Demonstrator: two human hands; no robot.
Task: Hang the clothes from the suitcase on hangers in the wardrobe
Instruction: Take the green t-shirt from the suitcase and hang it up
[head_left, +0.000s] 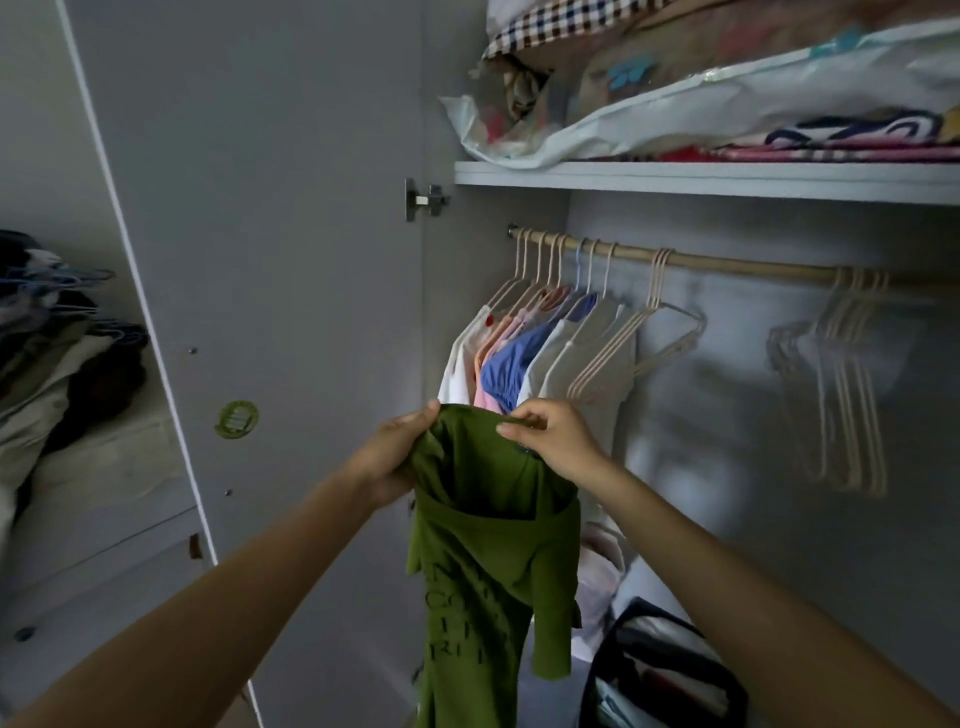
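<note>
Green shirt (488, 545) held up at the wardrobe rail (727, 262).
My left hand (392, 452) grips its top edge — right hand (553, 436) pinches it.

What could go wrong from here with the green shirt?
1. No hanger shows inside the green shirt; both hands, left hand and right hand, only pinch its top edge, so it could slip and drop.
2. The empty hangers sit up on the rod; reaching for one likely leaves a one-handed hold.
3. The hung clothes are packed tight; squeezing in there may knock them.
</note>
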